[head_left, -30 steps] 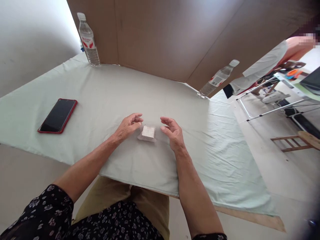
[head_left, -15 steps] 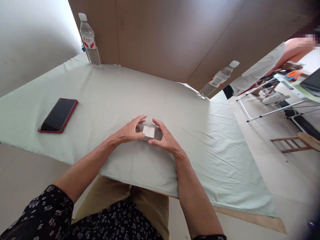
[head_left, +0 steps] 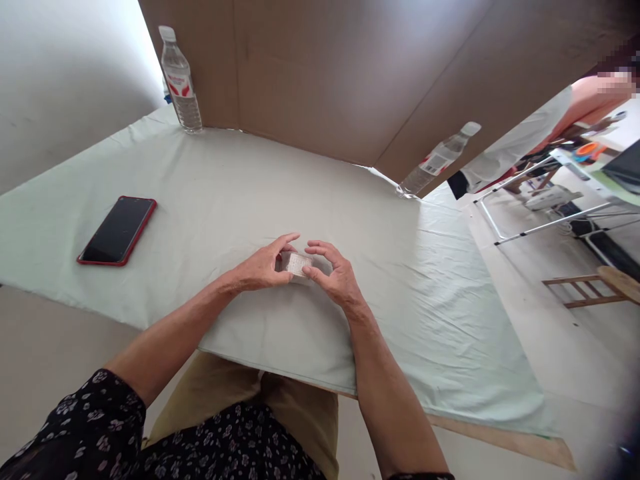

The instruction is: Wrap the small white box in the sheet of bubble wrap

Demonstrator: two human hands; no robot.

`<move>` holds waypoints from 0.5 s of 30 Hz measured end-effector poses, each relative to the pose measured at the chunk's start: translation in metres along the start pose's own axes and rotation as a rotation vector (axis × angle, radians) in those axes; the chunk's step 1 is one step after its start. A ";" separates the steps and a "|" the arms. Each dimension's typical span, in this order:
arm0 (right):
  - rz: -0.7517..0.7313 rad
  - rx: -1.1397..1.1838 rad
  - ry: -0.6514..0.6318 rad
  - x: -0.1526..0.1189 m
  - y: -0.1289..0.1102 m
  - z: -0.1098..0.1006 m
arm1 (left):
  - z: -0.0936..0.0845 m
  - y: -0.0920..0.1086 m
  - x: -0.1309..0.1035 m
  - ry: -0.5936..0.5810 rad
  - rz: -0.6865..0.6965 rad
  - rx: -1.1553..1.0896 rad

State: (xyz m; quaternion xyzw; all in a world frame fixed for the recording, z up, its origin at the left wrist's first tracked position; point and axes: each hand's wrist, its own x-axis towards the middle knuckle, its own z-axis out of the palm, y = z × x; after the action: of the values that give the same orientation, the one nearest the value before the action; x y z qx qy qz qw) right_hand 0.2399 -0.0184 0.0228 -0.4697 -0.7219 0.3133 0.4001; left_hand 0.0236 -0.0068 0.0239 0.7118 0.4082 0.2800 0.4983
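On the near middle part of the tabletop (head_left: 240,180), which is covered with a pale green cloth, a small whitish block (head_left: 297,264) in clear wrapping lies between two bare hands. The left hand (head_left: 265,264) curves around its left side, with the thumb at the near left edge and the fingers reaching past the far side. The right hand (head_left: 336,272) curves in from the right, its thumb tip at the block's right part and its fingers bent above the far right. The grip of each hand is partly open, fingers and thumb spread apart; whether either presses firmly on the block, I cannot tell.

To the left, well apart from the hands, a dark-screened phone (head_left: 117,230) in a red case lies flat. Along the far side stands a tall brown cardboard panel (head_left: 320,80). A clear bottle (head_left: 181,83) with a red and white label stands upright at the far left, just in front of it, and a second bottle (head_left: 440,160) is near the panel's right end, looking tilted in this view. Beyond the tabletop on the right are a metal-framed folding table (head_left: 580,170) and a wooden stool (head_left: 620,283).
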 end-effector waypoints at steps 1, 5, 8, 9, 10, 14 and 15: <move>-0.012 -0.008 0.034 0.000 0.001 0.002 | 0.002 0.000 0.000 0.008 0.023 0.017; -0.050 -0.002 0.184 -0.001 0.001 0.009 | 0.010 -0.001 -0.002 0.062 0.179 0.102; -0.052 0.054 0.274 -0.001 -0.004 0.008 | 0.015 -0.001 -0.001 0.095 0.277 0.117; -0.044 0.066 0.297 -0.001 -0.006 0.007 | 0.016 -0.001 -0.001 0.092 0.282 0.100; -0.034 0.068 0.318 -0.001 -0.007 0.005 | 0.018 0.000 -0.001 0.083 0.268 0.077; 0.028 0.047 0.401 0.002 -0.006 -0.005 | 0.022 0.001 0.000 0.010 0.124 -0.069; 0.049 0.057 0.430 0.003 -0.004 -0.007 | 0.022 0.002 0.000 -0.008 0.093 -0.124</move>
State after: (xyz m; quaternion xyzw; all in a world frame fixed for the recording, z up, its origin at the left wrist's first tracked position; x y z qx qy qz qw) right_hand 0.2438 -0.0163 0.0304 -0.5316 -0.5991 0.2359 0.5503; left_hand 0.0422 -0.0179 0.0178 0.6987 0.3546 0.3250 0.5296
